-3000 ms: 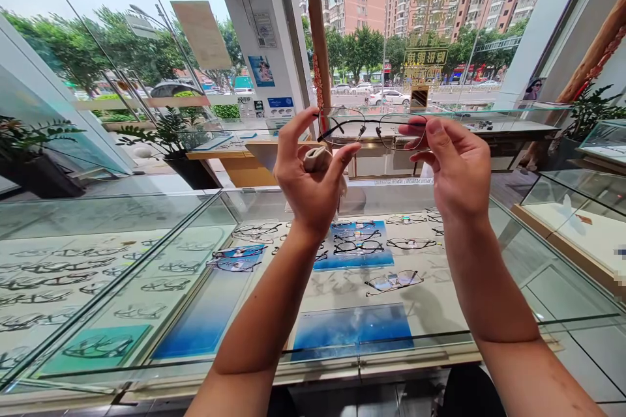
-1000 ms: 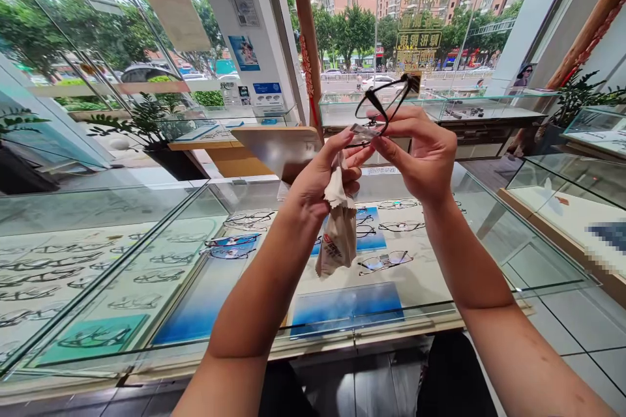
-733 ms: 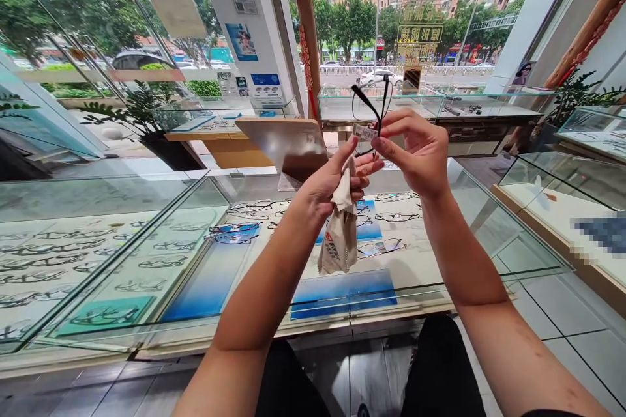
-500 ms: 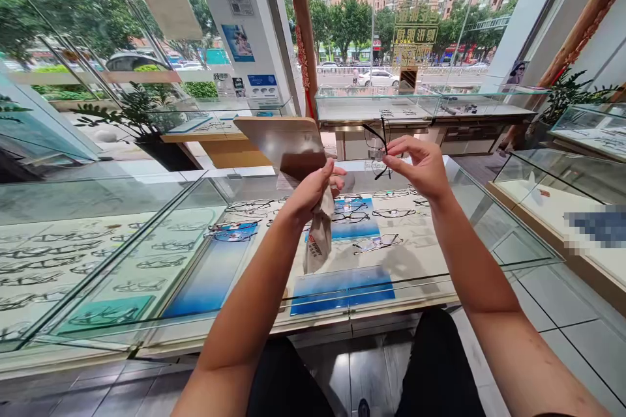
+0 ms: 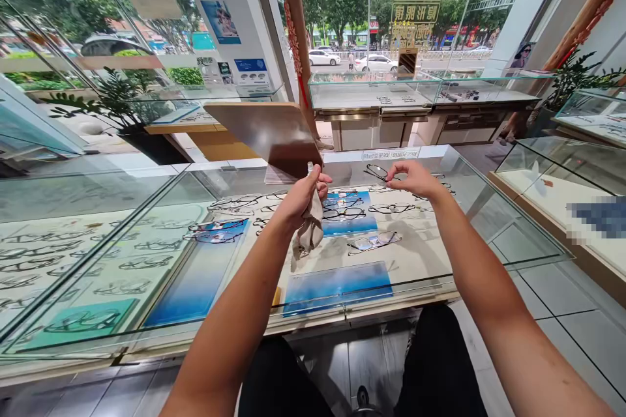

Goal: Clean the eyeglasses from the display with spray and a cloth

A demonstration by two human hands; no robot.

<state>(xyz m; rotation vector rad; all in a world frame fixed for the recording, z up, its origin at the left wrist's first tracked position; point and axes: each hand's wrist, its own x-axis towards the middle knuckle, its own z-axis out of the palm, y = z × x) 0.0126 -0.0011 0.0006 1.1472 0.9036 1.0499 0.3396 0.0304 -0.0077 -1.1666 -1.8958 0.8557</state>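
In the head view, my right hand (image 5: 415,180) pinches a pair of dark-framed eyeglasses (image 5: 376,172) by one side, just above the far part of the glass display case (image 5: 425,280). My left hand (image 5: 302,197) is closed on a light grey-beige cleaning cloth (image 5: 310,231), which hangs down from the fingers. Below both hands several more eyeglasses (image 5: 343,213) rest in rows on the case, some over blue cards (image 5: 337,290). One clear-lensed pair (image 5: 374,243) sits nearer to me, apart from the rest.
A tilted mirror or panel (image 5: 264,130) with a wooden edge stands just beyond my left hand. On the left, another glass case (image 5: 98,267) holds rows of frames. A lower case (image 5: 552,202) is at the right. A potted plant (image 5: 122,104) stands beyond the counter.
My right hand has lowered the eyeglasses from upright in the air to lying nearly level close over the case. The cloth in my left hand is more bunched. The view has tilted slightly down.
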